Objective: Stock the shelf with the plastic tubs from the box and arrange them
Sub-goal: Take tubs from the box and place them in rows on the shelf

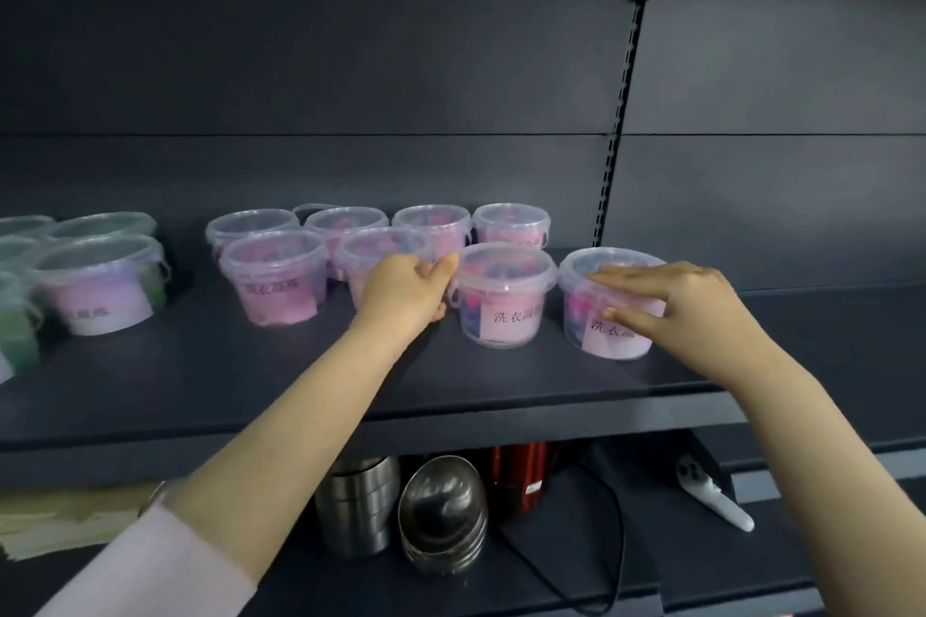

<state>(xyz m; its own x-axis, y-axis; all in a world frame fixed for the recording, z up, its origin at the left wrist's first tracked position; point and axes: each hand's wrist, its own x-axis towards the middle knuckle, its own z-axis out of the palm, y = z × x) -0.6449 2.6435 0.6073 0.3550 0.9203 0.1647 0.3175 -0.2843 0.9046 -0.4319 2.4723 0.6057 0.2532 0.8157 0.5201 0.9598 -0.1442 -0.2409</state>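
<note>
Several clear lidded plastic tubs with pink contents stand in two rows on the dark shelf (250, 381). My left hand (406, 291) is between two front-row tubs. It hides much of the tub behind it (386, 241), and its thumb and curled fingers grip the left side of the tub with a white label (506, 301). My right hand (676, 301) lies on the rightmost front tub (611, 341), straight fingers on its lid and thumb against its front wall. Another front-row tub (275, 281) stands further left.
A second group of tubs (95, 286), some green, stands at the shelf's left end. On the lower shelf are steel cups (358, 501), stacked steel bowls (443, 511), a red container (518, 471), a white controller (711, 496) and a black cable (614, 516). A cardboard box (75, 511) shows at lower left.
</note>
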